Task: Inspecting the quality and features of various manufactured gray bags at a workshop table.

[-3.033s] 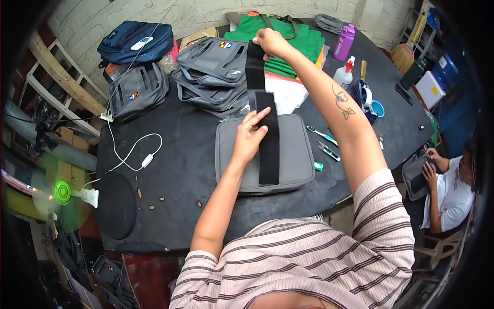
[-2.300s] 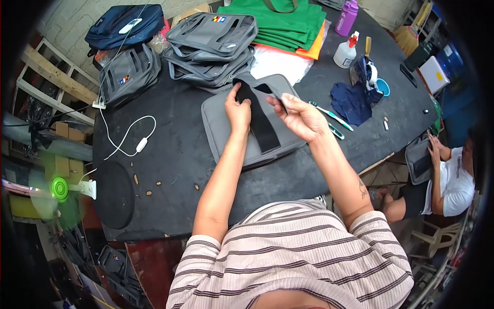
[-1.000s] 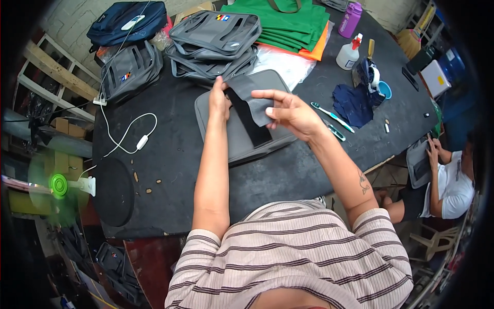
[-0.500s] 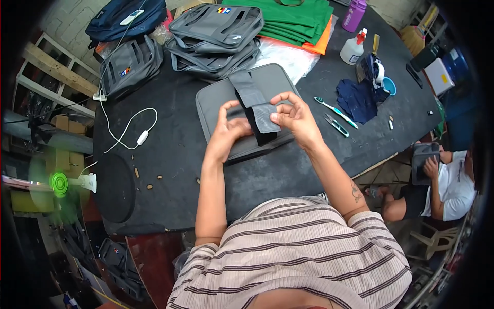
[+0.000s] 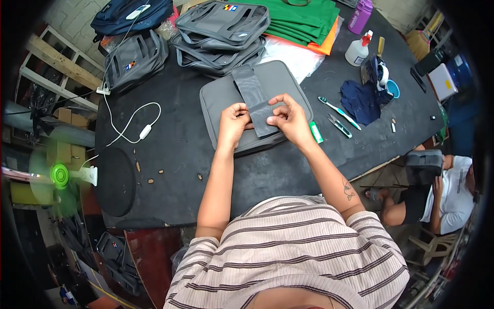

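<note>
A flat grey fabric case (image 5: 285, 77) with rounded corners lies on the black table in front of me. A wide dark grey strap (image 5: 249, 85) runs across its middle, its near part smoothed down over the case. My left hand (image 5: 234, 126) is closed at the strap's left edge, fingertips partly hidden beneath it. From the other side my right hand (image 5: 289, 118) pinches the strap between thumb and bent fingers. A small green item (image 5: 316, 132) lies by the case's right edge.
Grey bags (image 5: 221, 26) are stacked behind, beside green fabric (image 5: 303, 20). On the right lie a toothbrush (image 5: 339, 113), thread snips (image 5: 339, 126), navy cloth (image 5: 357, 103) and a spray bottle (image 5: 357, 51). A white cable (image 5: 123, 136) and fan (image 5: 62, 176) are left; a seated person (image 5: 453, 190) is right.
The strap's near end, lifted with its dark underside showing, now lies flatter on the case. My hands have moved slightly with it. The green item has come into view beside the case.
</note>
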The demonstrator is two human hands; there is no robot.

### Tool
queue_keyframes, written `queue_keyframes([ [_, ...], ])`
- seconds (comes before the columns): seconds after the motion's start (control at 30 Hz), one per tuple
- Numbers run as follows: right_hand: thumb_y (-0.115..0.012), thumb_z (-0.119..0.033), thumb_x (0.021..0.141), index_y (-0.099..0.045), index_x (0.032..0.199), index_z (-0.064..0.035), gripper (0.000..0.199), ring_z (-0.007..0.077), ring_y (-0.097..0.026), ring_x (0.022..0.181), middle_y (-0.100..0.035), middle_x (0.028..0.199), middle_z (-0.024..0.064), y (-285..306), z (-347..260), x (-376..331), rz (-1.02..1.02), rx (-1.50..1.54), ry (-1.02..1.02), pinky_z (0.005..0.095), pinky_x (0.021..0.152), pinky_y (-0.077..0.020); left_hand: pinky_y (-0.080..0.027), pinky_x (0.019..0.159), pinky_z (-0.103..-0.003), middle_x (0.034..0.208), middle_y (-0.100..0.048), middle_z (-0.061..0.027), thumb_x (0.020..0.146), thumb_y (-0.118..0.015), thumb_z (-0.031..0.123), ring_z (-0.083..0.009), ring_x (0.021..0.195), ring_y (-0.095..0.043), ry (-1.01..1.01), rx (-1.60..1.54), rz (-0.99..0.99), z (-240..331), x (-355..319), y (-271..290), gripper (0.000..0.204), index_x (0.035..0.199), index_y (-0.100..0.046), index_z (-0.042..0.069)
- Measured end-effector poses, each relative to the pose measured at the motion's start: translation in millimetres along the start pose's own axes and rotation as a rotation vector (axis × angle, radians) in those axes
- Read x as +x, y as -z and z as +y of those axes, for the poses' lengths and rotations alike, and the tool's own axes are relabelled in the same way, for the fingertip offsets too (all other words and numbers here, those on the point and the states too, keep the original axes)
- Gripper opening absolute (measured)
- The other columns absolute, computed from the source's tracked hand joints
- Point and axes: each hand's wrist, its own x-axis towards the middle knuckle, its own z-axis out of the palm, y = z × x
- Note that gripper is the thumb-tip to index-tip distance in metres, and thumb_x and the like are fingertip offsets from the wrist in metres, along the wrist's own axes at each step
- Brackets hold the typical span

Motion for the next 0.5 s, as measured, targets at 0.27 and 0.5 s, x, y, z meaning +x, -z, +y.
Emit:
queue_keyframes([
  [0.27,-0.068,0.009,0.071,-0.055,0.102,-0.0029,0.035,0.0039,-0.050,0.062,-0.057,0.067,-0.0013,-1.5,5.5,2.2,0.080,-0.098,0.016,0.0213,0.059,-0.0438,-0.056,0.062,-0.025,0.083,-0.063,-0.0073,0.082,-0.054,-0.005,-0.0138,0.069,-0.063,0.007,-0.009,-0.013,1.0,1.5,1.8,0.012,0.092,-0.060,-0.004],
  [0.5,-0.067,0.009,0.073,-0.055,0.105,-0.0020,0.036,0.0032,-0.046,0.063,-0.051,0.069,-0.0022,-6.9,0.0,-0.7,0.092,-0.223,0.077,0.0184,0.060,-0.0409,-0.056,0.061,-0.026,0.081,-0.062,-0.0086,0.078,-0.054,-0.007,-0.0159,0.066,-0.063,0.022,-0.028,0.019,0.1,4.7,3.9,0.014,0.091,-0.059,-0.006],
])
